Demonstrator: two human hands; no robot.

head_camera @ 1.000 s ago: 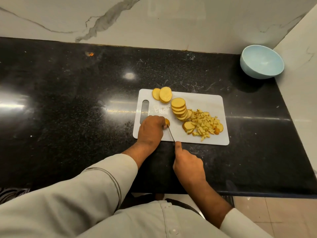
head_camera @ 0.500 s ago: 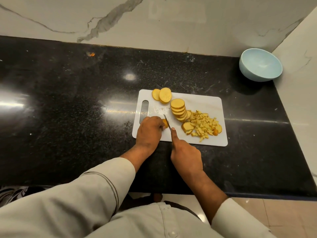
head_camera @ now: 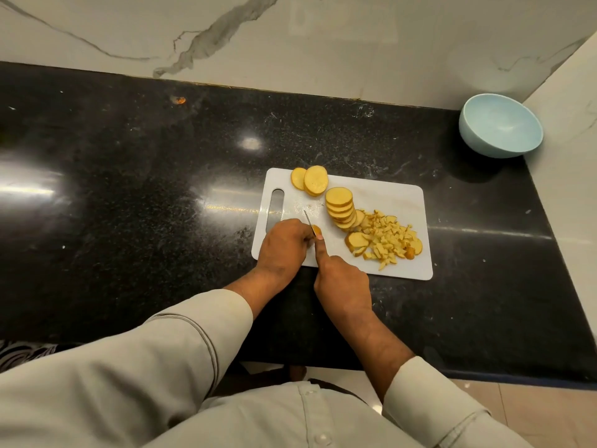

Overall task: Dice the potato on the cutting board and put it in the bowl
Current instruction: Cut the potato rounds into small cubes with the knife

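The likeliest mishap is a nicked finger: the left hand [head_camera: 283,245] curls over a small potato piece [head_camera: 316,229] at the near left of the white cutting board [head_camera: 387,195], its fingertips just beside the knife [head_camera: 309,222], so a slip would meet skin. The right hand [head_camera: 342,281] is closed round the knife handle, forefinger along the spine. Slices [head_camera: 339,206] and diced potato [head_camera: 387,239] lie to the right; the blue bowl [head_camera: 500,124] waits far right on the desk [head_camera: 129,189], well apart.

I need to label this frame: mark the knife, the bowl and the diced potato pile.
knife [head_camera: 308,222], head view, on the bare blade
bowl [head_camera: 478,144], head view, on its outer wall
diced potato pile [head_camera: 387,240], head view, on the middle of the heap
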